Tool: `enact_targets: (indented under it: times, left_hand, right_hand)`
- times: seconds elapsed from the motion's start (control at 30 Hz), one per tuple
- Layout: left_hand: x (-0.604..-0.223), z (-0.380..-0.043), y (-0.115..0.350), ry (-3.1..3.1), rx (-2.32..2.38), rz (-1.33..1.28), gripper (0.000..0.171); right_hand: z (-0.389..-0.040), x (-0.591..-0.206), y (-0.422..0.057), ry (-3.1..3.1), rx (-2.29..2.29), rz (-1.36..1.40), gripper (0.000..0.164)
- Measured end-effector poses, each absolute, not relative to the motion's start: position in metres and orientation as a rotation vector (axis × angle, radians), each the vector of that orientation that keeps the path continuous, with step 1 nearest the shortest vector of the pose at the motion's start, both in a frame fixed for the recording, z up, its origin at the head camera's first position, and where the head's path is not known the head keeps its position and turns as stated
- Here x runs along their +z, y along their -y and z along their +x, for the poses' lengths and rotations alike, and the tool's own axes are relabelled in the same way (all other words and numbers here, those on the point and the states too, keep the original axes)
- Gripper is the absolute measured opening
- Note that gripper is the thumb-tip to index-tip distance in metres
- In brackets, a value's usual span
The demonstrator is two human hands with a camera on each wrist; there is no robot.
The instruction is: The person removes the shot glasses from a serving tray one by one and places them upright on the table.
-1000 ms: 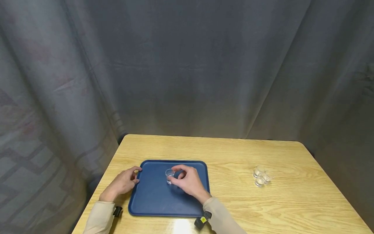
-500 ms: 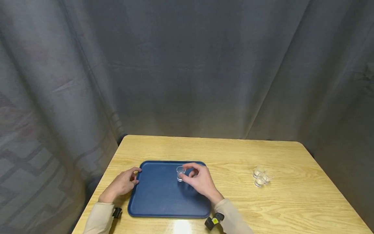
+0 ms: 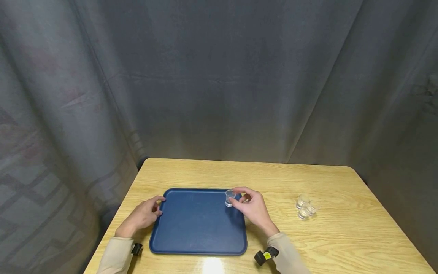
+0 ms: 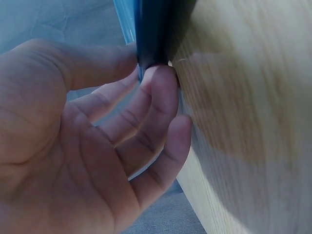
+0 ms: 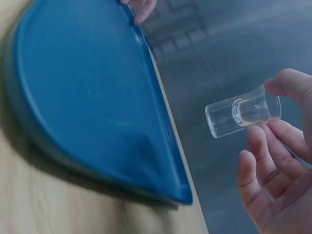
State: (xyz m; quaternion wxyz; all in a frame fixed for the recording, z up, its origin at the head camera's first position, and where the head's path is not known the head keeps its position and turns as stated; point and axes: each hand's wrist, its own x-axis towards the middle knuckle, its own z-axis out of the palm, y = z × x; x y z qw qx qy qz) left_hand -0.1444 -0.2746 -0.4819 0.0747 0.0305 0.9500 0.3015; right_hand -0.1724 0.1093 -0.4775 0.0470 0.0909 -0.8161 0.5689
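In the head view, my right hand (image 3: 254, 208) holds a small clear shot glass (image 3: 229, 198) over the far right corner of a blue tray (image 3: 198, 224). Thumb and fingers pinch the shot glass (image 5: 239, 111) near its rim in the right wrist view, and its base is clear of the tray. My left hand (image 3: 142, 215) is at the tray's left edge. Seen from the left wrist, the thumb of the left hand (image 4: 92, 126) touches the tray's rim (image 4: 153, 34) while curled fingers meet it from the underside.
Several more clear shot glasses (image 3: 303, 212) stand in a tight cluster on the right part of the wooden table (image 3: 342, 236). Grey curtains (image 3: 219, 76) hang behind the table and on both sides.
The right hand has carried the shot glass rightward and slightly away, from the tray's middle to its far right corner. Left hand and tray have stayed put.
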Motion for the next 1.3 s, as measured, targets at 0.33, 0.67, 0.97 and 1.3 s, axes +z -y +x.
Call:
enact_targets:
  times: [0.33, 0.67, 0.97, 1.3]
  left_hand:
    - [-0.482, -0.145, 0.275, -2.85, 0.9, 0.088, 0.042]
    - [-0.482, -0.144, 0.274, -2.836, 0.902, 0.075, 0.043]
    - [-0.481, -0.145, 0.274, -2.842, 0.91, 0.076, 0.042]
    - [-0.483, -0.144, 0.275, -2.848, 0.916, 0.091, 0.042]
  right_hand:
    - [-0.174, -0.474, -0.14, 2.479, 1.694, 0.213, 0.029]
    - [-0.173, -0.465, -0.173, 2.472, 1.596, 0.124, 0.029]
    - [-0.173, -0.456, -0.213, 2.413, 1.525, 0.042, 0.03]
    - [-0.171, -0.449, -0.257, 2.369, 1.483, -0.071, 0.036]
